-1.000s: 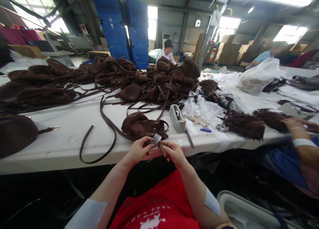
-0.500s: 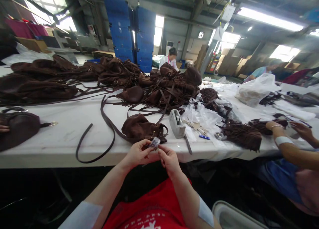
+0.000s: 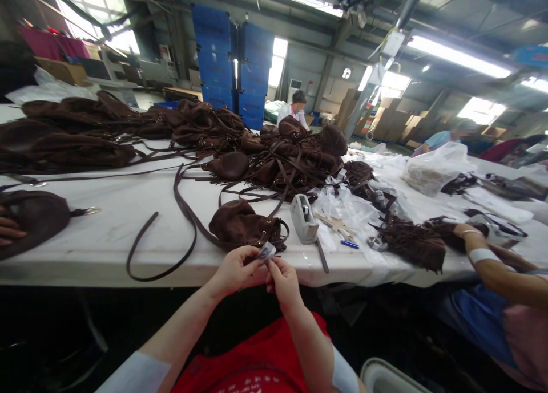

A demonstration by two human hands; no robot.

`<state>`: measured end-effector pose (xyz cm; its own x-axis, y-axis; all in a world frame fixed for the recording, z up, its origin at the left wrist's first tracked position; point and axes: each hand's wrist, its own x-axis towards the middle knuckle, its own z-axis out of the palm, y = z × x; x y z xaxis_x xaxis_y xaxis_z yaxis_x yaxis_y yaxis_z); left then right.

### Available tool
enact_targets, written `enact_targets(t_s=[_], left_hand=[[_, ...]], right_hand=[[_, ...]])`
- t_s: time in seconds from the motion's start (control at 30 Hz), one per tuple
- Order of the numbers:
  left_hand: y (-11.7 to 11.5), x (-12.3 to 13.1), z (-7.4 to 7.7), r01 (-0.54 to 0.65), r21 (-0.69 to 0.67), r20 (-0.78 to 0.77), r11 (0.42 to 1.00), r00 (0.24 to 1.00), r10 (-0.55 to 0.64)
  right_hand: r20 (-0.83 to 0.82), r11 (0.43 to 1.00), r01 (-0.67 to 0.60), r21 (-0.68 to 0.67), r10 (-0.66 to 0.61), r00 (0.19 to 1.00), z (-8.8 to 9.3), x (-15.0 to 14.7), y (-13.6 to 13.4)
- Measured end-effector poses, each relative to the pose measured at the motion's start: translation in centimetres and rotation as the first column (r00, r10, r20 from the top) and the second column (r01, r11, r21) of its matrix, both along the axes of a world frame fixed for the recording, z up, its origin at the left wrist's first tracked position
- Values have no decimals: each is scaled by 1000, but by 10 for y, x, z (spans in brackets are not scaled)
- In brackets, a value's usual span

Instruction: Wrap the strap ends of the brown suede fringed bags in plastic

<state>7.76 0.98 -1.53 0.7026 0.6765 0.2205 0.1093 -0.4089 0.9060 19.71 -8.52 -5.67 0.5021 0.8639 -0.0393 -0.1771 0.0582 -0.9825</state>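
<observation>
Just over the table's front edge, my left hand (image 3: 238, 271) pinches a small clear plastic piece (image 3: 268, 250), perhaps a little bag; what is in it is too small to tell. My right hand (image 3: 283, 279) is closed at the lower end of the same piece, its fingertips close to the left ones. Right behind both hands lies a dark brown suede drawstring bag (image 3: 240, 225) on its side, its gathered mouth toward the right. Its long strap (image 3: 182, 196) curls out over the table to the left.
A grey tape dispenser (image 3: 303, 219), a blue pen (image 3: 350, 244) and clear plastic wrappers (image 3: 342, 202) lie to the right. Brown bags (image 3: 282, 159) are heaped behind. A co-worker's arm (image 3: 492, 262) handles a fringed bag (image 3: 413, 239) at right; another person's hand (image 3: 9, 229) rests on a bag at left.
The view has shifted slightly. Both my hands stay together at the plastic piece, with the right fingers a little higher on it. The co-worker's hands at right have moved over their bag.
</observation>
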Motion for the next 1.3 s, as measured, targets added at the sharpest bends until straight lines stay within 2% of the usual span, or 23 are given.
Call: enact_targets(t_s=[0.13, 0.3, 0.4, 0.53, 0.67, 0.73, 0.83, 0.9, 0.93, 1.0, 1.07, 1.13, 1.17, 1.2, 1.3], left_hand=[[0, 0, 0, 19, -4, 2, 1000, 1000, -19], [-2, 3, -4, 21, -20, 10, 1000, 1000, -21], [0, 1, -3, 33, -17, -3, 999, 999, -33], [3, -1, 1, 44, 14, -22, 999, 999, -44], [3, 0, 1, 56, 44, -30, 997, 998, -55], [4, 0, 1, 66, 35, -30, 997, 997, -65], [10, -2, 3, 98, 5, -23, 995, 995, -98], [15, -3, 6, 137, -10, -15, 990, 990, -138], [18, -4, 8, 164, -5, -22, 987, 986, -164], [20, -4, 12, 222, 46, -88, 974, 972, -217], [20, -4, 17, 274, 130, -210, 953, 947, -244], [16, -3, 20, 297, 203, -290, 933, 928, -232], [14, -2, 20, 290, 225, -297, 930, 930, -218], [12, -2, 20, 271, 240, -288, 932, 937, -198], [7, -3, 14, 177, 258, -256, 950, 961, -109]], right_hand=[[88, 998, 64, -28, -62, 994, 1, 6, -3], [-13, 999, 51, -7, -51, 999, 3, 5, 4], [-34, 1000, 1, 10, -1, 999, 3, 3, 4], [48, 999, 9, -47, -6, 999, -1, 5, 0], [56, 999, 18, -50, -15, 998, 1, 5, -2], [182, 999, 27, -18, -23, 983, 4, 5, -5], [460, 995, 9, 97, -53, 886, 11, 7, -14], [630, 986, -83, 142, -26, 776, 17, 12, -19], [715, 981, -140, 136, 1, 699, 22, 16, -21], [868, 970, -233, 71, 55, 494, 32, 24, -20], [955, 964, -265, -4, 82, 285, 44, 32, -16], [983, 957, -287, -40, 90, 163, 54, 38, -8], [985, 952, -304, -37, 86, 151, 57, 41, -3], [981, 946, -322, -24, 84, 174, 59, 43, 1], [930, 938, -346, 23, 107, 351, 58, 45, 13]])
